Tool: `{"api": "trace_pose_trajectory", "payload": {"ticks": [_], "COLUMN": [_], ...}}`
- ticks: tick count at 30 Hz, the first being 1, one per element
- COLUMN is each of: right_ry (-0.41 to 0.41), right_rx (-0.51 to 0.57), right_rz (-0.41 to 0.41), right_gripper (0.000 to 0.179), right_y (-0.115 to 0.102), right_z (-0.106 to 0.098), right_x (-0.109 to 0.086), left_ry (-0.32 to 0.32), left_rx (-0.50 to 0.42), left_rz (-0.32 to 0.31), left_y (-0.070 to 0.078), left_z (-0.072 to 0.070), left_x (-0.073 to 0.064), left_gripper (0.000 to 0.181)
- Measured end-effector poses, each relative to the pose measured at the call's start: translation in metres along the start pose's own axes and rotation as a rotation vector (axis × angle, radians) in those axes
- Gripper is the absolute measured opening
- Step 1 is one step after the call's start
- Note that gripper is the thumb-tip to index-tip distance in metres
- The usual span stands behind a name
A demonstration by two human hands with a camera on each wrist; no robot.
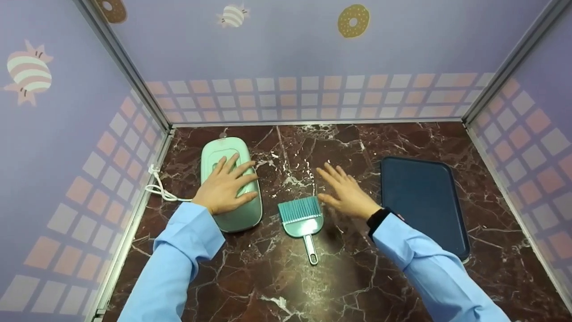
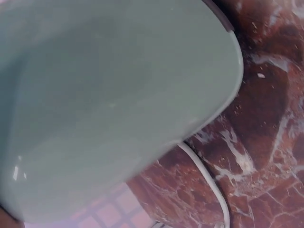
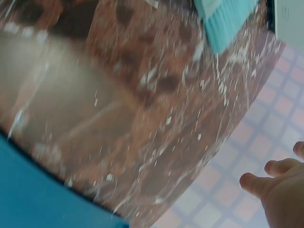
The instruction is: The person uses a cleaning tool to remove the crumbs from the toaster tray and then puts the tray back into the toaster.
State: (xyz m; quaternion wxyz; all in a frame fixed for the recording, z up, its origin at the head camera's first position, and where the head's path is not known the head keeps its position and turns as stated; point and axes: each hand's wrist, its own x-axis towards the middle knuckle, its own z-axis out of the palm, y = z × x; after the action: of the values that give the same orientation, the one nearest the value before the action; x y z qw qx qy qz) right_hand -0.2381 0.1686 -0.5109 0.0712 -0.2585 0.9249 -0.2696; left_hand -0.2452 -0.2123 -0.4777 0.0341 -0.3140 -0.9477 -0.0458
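Note:
A mint-green oblong appliance (image 1: 241,214) with rounded corners lies at the left in the head view and fills much of the left wrist view. Over its top my left hand (image 1: 225,188) is spread, fingers straight and apart, covering part of the lid. My right hand (image 1: 346,194) hovers to the right of centre, fingers extended, holding nothing. Just left of that hand lies a small hand brush (image 1: 300,212) with teal bristles pointing away from me and a pale green handle towards me. In the right wrist view the bristles (image 3: 223,28) show at the top.
A dark blue rectangular tray (image 1: 420,192) lies at the right, partly beneath the right forearm's line. From the appliance a white cord (image 1: 163,192) coils to the left wall. Small white bits (image 1: 308,167) are scattered on the marbled table. Patterned panels (image 1: 313,53) enclose three sides.

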Motion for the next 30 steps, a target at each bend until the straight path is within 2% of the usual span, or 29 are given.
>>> {"api": "trace_pose_trajectory", "payload": {"ticks": [4, 8, 11, 16, 21, 30], "right_ry": [-0.012, -0.019, -0.034, -0.049, -0.032, -0.026], "right_rx": [0.001, 0.022, 0.043, 0.07, 0.102, 0.381], "right_rz": [-0.063, -0.103, -0.1, -0.082, -0.072, 0.039], "right_gripper": [0.074, 0.073, 0.072, 0.072, 0.072, 0.074], "right_y": [-0.005, -0.009, -0.011, -0.012, -0.011, -0.029], "right_z": [0.015, 0.025, 0.028, 0.032, 0.039, 0.044], "right_x": [-0.001, -0.001, 0.001, 0.004, 0.008, 0.017], "left_ry": [0.011, -0.009, -0.023, 0.0, 0.019, 0.019], "left_rx": [0.046, 0.066, 0.066, 0.068, 0.056, 0.069], "left_rz": [-0.068, -0.12, -0.146, -0.194, -0.265, -0.386], "left_y": [0.005, 0.009, 0.01, 0.014, 0.02, 0.029], "left_z": [0.001, 0.002, 0.002, 0.004, 0.007, 0.009], "left_x": [0.003, 0.006, 0.008, 0.012, 0.021, 0.04], "left_gripper": [0.056, 0.055, 0.055, 0.053, 0.052, 0.055]}}
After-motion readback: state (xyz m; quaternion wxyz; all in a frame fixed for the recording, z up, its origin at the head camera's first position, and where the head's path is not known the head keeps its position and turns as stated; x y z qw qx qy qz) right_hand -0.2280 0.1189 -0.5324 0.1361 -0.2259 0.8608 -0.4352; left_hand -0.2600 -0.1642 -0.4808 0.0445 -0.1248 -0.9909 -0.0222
